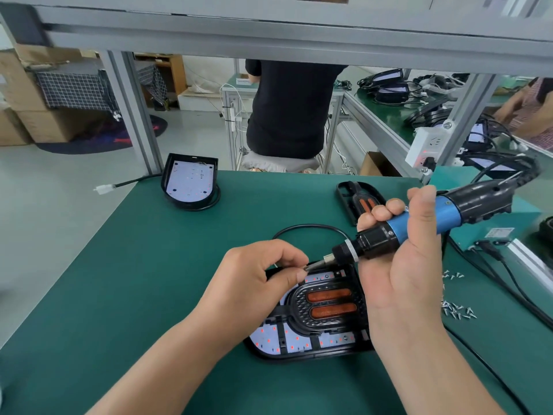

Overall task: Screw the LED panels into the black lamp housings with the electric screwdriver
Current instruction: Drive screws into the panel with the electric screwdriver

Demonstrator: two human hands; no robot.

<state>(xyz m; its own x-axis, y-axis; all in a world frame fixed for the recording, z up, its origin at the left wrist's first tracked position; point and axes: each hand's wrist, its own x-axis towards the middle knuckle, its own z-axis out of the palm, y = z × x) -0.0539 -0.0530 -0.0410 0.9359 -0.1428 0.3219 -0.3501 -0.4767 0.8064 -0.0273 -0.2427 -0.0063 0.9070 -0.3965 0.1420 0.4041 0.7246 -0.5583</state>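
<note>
A black lamp housing (pixel 311 353) lies in front of me on the green mat, with a white LED panel (pixel 296 342) inside and a black cover with two orange strips (pixel 329 304) on top. My right hand (pixel 401 265) grips the blue and black electric screwdriver (pixel 419 223), tilted with its bit pointing left over the housing's far edge. My left hand (pixel 257 280) pinches at the bit's tip, thumb and fingers closed there; any screw between them is hidden.
A second housing with a white panel (pixel 190 181) stands at the mat's far left, its cable and white plug (pixel 103 189) hanging off. Another black cover (pixel 356 199) lies far right. Loose screws (pixel 457 310) are scattered right. Cables run along the right. A person sits beyond the bench.
</note>
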